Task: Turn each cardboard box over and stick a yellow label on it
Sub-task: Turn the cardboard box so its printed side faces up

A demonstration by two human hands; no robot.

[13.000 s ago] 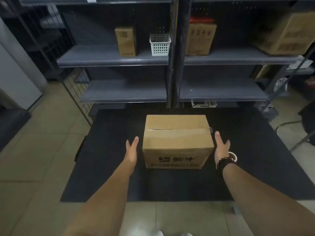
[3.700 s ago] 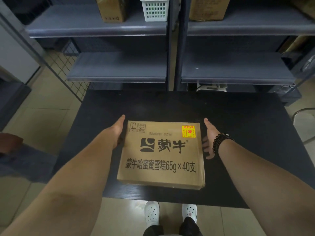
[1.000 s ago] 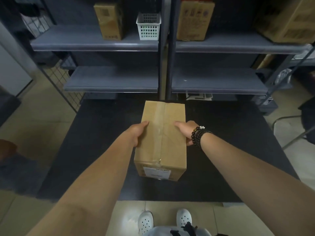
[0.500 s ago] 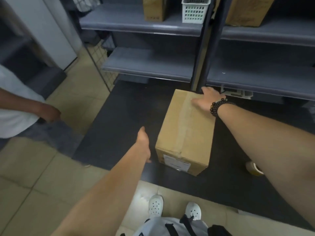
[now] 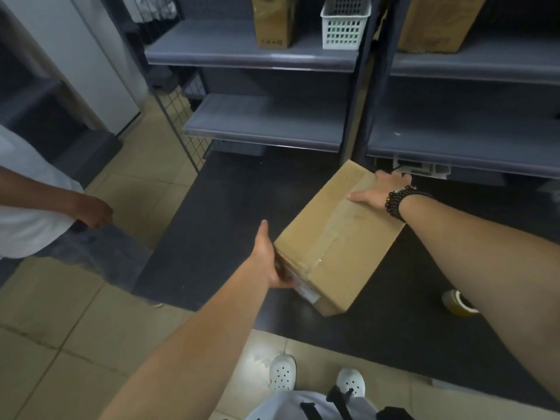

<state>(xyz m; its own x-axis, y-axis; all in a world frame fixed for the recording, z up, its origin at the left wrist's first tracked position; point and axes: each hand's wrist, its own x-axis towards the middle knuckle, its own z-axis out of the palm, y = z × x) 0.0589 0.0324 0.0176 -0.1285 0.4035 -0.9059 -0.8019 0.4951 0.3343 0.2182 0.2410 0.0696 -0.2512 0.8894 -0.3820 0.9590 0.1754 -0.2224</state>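
Lying askew, cardboard box (image 5: 339,237) has left hand (image 5: 268,259) nearside, right hand (image 5: 375,192) atop.

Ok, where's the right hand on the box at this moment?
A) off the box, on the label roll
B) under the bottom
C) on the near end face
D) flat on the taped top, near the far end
D: the right hand lies on the taped top of the cardboard box towards its far end, thumb spread, while the left hand is at the near left corner.
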